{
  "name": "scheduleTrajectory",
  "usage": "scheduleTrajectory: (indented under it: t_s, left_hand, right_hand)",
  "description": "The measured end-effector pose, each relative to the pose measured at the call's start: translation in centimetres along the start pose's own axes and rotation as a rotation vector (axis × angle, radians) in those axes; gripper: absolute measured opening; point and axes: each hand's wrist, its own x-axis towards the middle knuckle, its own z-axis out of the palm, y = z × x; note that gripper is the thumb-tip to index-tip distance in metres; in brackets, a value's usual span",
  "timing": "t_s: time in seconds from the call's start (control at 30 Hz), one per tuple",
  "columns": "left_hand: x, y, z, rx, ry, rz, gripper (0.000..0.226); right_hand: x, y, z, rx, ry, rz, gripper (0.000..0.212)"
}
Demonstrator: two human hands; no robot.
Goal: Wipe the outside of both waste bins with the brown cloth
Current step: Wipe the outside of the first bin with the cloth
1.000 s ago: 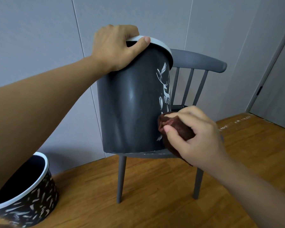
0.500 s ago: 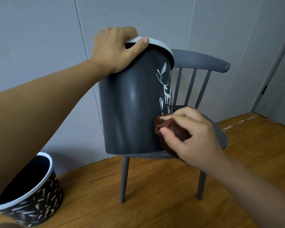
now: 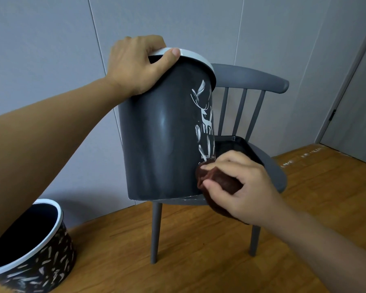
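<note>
I judge the task is in its first half: my right hand (image 3: 244,187) pinches the bunched brown cloth (image 3: 218,180) against the lower side of the tall grey bin (image 3: 163,134) on the chair (image 3: 270,166), while my left hand (image 3: 135,64) has its grip curled over the white rim. The patterned bin (image 3: 40,267) on the floor (image 3: 199,250) waits apart, and I think it is not wiped yet. Its inside is dark and I cannot tell any content; the tall bin's inside is hidden.

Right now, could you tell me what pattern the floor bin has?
White dashes on black, white rim: floor bin, head view.
</note>
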Motion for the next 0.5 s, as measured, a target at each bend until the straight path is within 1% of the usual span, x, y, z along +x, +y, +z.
scheduleTrajectory:
  t_s: [0.1,0.17,0.23,0.37,0.43,0.5]
  left_hand:
    - [0.0,0.0,0.0,-0.014,0.000,0.007,0.051]
    - [-0.1,0.0,-0.1,-0.013,0.007,0.011,0.050]
    - [-0.2,0.1,-0.1,-0.015,0.008,0.013,0.049]
    - [-0.7,-0.1,-0.4,-0.040,0.011,0.035,0.049]
    - [-0.8,0.0,-0.5,-0.052,-0.003,0.047,0.050]
    - [-0.9,0.2,-0.8,-0.077,-0.039,0.059,0.048]
  right_hand:
    - [-0.7,-0.3,-0.5,-0.097,-0.168,-0.103,0.021]
    - [-0.7,-0.3,-1.4,-0.102,-0.211,-0.101,0.019]
    - [-0.5,0.1,-2.1,-0.038,-0.134,-0.050,0.018]
    - [0.6,-0.3,-2.1,0.053,0.160,0.031,0.023]
    - [1.3,-1.3,-1.3,0.047,0.245,0.037,0.024]
    - [2.1,-2.3,-0.1,0.021,0.311,0.001,0.026]
